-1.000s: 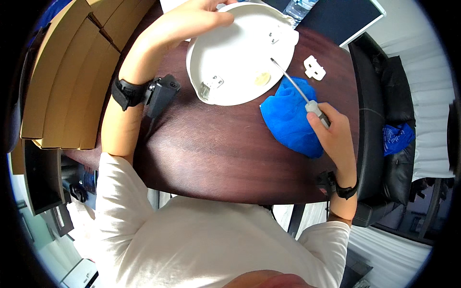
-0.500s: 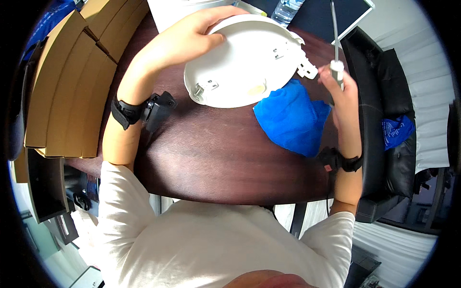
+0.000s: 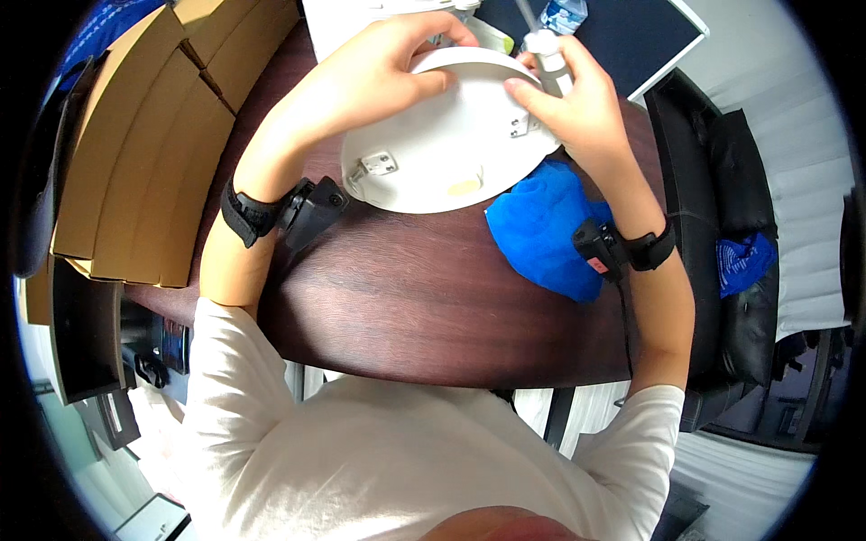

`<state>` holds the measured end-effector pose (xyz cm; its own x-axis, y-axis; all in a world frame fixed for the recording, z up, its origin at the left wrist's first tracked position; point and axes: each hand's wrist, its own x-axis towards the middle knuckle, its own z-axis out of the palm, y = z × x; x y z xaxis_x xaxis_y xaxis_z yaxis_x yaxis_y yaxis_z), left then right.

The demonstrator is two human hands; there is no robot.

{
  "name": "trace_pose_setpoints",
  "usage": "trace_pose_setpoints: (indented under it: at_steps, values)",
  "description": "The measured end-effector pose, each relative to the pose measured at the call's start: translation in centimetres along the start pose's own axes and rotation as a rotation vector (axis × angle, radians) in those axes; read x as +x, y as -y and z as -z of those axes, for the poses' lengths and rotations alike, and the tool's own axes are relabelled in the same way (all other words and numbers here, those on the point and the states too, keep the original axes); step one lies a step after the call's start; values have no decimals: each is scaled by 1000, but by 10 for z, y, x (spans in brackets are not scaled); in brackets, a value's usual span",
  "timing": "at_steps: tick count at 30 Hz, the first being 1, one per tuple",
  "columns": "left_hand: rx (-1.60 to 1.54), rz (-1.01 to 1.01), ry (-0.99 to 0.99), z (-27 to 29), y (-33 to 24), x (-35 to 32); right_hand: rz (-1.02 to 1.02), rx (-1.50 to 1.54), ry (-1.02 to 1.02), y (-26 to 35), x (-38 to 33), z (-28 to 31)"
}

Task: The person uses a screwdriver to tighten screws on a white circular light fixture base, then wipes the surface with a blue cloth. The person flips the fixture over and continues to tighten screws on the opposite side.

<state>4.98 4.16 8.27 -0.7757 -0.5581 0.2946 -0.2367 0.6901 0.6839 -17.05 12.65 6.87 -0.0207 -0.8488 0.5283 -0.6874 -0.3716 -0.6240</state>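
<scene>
A shallow oval white plastic cover (image 3: 433, 144) is tilted up above the dark wooden table, its inner side facing me. Small bracket-like fittings sit at its left and right sides. My left hand (image 3: 383, 81) grips the upper left rim, thumb on the inside and fingers over the back. In my right hand (image 3: 577, 113) is a screwdriver (image 3: 552, 72) with a pale handle, its shaft pointing up and away. The thumb of that hand lies on the cover's upper right rim. Below the right wrist, a blue cloth (image 3: 532, 239) lies crumpled on the table.
Cardboard boxes (image 3: 135, 171) stand along the left side. At the back are a white container (image 3: 338, 22), a water bottle (image 3: 564, 15) and a dark panel with a white edge (image 3: 622, 41). A black sofa (image 3: 708, 180) is to the right. Both wrists carry strapped black devices.
My right hand has moved left with the screwdriver, from beyond the cover's right side to its upper right rim. The cover has shifted slightly, and the white fitting at its right is now hidden.
</scene>
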Motion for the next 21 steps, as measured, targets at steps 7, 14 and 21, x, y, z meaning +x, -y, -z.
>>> trace_pose_setpoints:
  at_steps: [7, 14, 21]
  values:
    - [-112, 15, 32, 22, 15, -9, -229, 456, -320, -36, -6, -1]
    - [-162, 140, -43, 19, 20, -3, -314, 833, -509, -61, -25, 7]
    - [-165, 67, -92, 1, 36, 12, -369, 806, -447, -64, -43, 10]
